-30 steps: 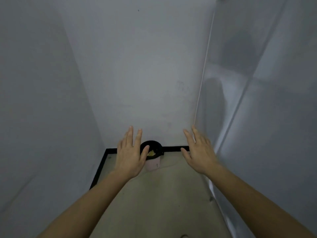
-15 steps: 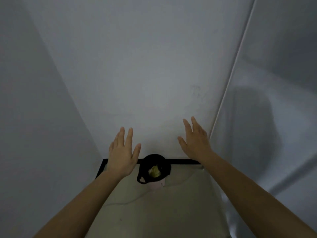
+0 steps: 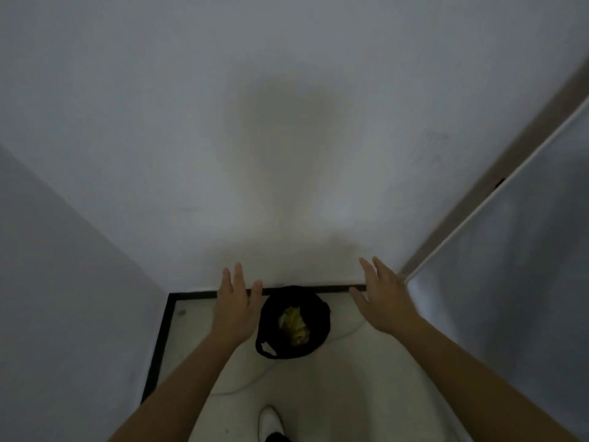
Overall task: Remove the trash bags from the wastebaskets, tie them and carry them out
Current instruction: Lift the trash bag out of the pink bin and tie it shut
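Note:
A small wastebasket stands on the floor against the far wall, lined with a black trash bag (image 3: 273, 314) whose rim is folded over the top. A loop handle of the bag hangs at its lower left. Yellowish crumpled trash (image 3: 294, 323) lies inside. My left hand (image 3: 235, 306) hovers just left of the basket, fingers apart, holding nothing. My right hand (image 3: 384, 303) hovers to the right of it, also spread and empty. Neither hand touches the bag.
White walls close in on the left and ahead, with a black baseboard (image 3: 159, 339) along the floor. A grey panel or door (image 3: 510, 266) runs along the right. A white shoe (image 3: 270, 421) shows at the bottom on the pale floor.
I have come closer and the view tilted down: the basket looks larger and lower in view. Both hands stayed spread on either side of it. A shoe has come into view.

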Demonstrator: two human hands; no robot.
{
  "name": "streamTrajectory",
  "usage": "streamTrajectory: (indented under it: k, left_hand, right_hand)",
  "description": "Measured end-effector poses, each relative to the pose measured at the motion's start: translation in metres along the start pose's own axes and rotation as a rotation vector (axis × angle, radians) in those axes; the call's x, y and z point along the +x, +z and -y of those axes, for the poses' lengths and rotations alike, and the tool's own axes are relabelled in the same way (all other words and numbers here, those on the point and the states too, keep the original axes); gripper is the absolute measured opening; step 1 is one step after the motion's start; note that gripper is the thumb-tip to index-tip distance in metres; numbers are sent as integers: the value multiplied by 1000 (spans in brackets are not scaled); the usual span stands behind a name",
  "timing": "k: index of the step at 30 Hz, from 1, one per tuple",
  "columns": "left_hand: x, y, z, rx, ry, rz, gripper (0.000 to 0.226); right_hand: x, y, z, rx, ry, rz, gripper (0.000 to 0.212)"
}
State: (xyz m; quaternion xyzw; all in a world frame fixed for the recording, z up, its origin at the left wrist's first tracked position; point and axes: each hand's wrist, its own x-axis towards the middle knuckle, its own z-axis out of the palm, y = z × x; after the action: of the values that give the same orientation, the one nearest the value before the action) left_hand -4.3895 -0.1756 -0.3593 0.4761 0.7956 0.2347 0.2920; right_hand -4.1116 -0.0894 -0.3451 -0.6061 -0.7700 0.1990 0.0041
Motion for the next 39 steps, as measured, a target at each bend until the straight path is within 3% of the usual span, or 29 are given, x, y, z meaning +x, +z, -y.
streamTrajectory:
  k: [8,15,20,23,26,27,29,31,33,36,39]
  left_hand:
    - [97,102,88,-101,-314,155,69]
    - [137,264,229,45,-492,255,67]
    - [161,358,316,-120,-825,145,68]
    - [176,396,351,-364,-1077,13,77]
    - [188,413,361,-731,-1105,77,88]
    - [193,413,357,-845,-1057,145,90]
    - [203,411,350,-953,-980,183,92]
    - [212,405,343,-940,-980,59,82]
    - [221,398,341,-924,-997,-76,69]
    - [232,385,351,-975,-1032,-155,44]
    - [230,382,364,-899,-1048,-37,26]
  right_hand:
    - [89,128,-44,304,341,214,67]
    - [183,322,-108,490,547,359,62]
    - [221,443,-149,571,643,415,65]
    - [243,489,-162,671,703,383,86]
    - [259,519,-170,940,788,458,123]
    - [262,523,-170,1017,764,485,122]
    - [261,529,-164,1097,697,472,93]
    - [261,536,-161,1099,635,348,49]
    - [258,535,-155,1098,602,260,25]
    - [257,536,-152,1082,644,209,29]
    - [258,538,-152,1094,725,237,41]
